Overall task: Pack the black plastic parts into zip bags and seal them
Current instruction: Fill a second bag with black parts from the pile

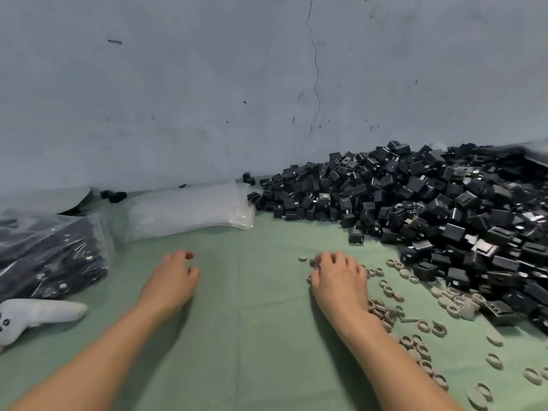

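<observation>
Black parts [44, 262] in left zip bag [102, 232]

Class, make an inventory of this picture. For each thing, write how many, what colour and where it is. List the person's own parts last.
black plastic parts: one heap, too many to count, black, on the right against the wall
empty zip bags: one stack, clear, back centre beside the heap
filled bag: at least one, clear with black parts inside, left edge
small rings: many, grey-beige, scattered at near right
soft toy: one, pale grey, near left edge
cloth: one, green, covers the surface
wall: one, blue-grey, cracked, behind everything
left hand: one, on the cloth at centre left, holds nothing
right hand: one, fingers bent among the rings, grasp hidden
</observation>
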The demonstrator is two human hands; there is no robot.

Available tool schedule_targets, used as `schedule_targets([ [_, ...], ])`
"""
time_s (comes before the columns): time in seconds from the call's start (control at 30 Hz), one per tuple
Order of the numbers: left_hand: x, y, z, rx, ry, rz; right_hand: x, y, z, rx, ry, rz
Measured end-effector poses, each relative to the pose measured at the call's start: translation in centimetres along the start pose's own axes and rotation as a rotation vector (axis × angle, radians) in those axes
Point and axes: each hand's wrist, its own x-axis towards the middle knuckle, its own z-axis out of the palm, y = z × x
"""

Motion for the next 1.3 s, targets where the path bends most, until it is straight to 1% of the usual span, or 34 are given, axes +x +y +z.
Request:
schedule_targets([
  [0.1,4.3,2.4,1.5,0.056,0.022,0.100,3.0,-2.2,1.8,0.036,-0.026,-0.065],
  [0.2,8.4,4.6,2.6,0.206,0.045,0.182,4.9,-2.7,3.5,0.034,-0.043,-0.105],
  [0.37,14.6,5.8,2.8,0.377,0.003,0.115,5.6,-2.3,4.2,0.080,-0.004,-0.076],
  [0.5,17.2,5.2,3.6,0.318,-0.157,0.039,5.3,-2.4,3.9,0.097,-0.012,-0.069],
  [0.57,17.1,4.5,4.3,0.395,-0.184,0.042,5.2,-2.4,3.7,0.088,-0.019,-0.071],
  [0.63,16.7,3.8,4.9,0.547,-0.097,0.097,4.9,-2.5,3.7,0.076,-0.028,-0.077],
  [0.7,16.0,3.3,5.3,0.624,-0.017,0.133,4.5,-2.4,3.7,0.069,-0.042,-0.076],
  [0.77,15.1,3.0,5.5,0.603,0.040,0.148,4.1,-2.3,3.7,0.050,-0.050,-0.079],
  [0.83,13.5,2.9,5.1,0.537,0.135,0.186,3.6,-2.2,3.5,0.038,-0.055,-0.082],
  [0.93,8.8,3.3,3.9,0.362,0.245,0.322,3.3,-2.1,2.9,0.087,-0.039,-0.092],
  [1.0,4.8,3.4,3.1,0.343,0.258,0.475,3.0,-2.0,2.2,0.162,0.020,-0.103],
  [1.07,0.9,3.0,1.9,0.373,0.219,0.608,2.4,-2.0,1.4,0.254,0.115,-0.116],
  [1.13,-2.3,2.4,0.6,0.389,0.151,0.746,1.3,-2.2,0.9,0.342,0.154,-0.118],
  [1.23,-5.7,0.8,-1.5,0.397,0.066,0.933,-1.2,-2.4,1.0,0.443,0.063,-0.164],
  [1.3,-7.5,-0.7,-2.8,0.384,0.028,0.977,-2.9,-2.2,1.1,0.447,-0.010,-0.218],
])
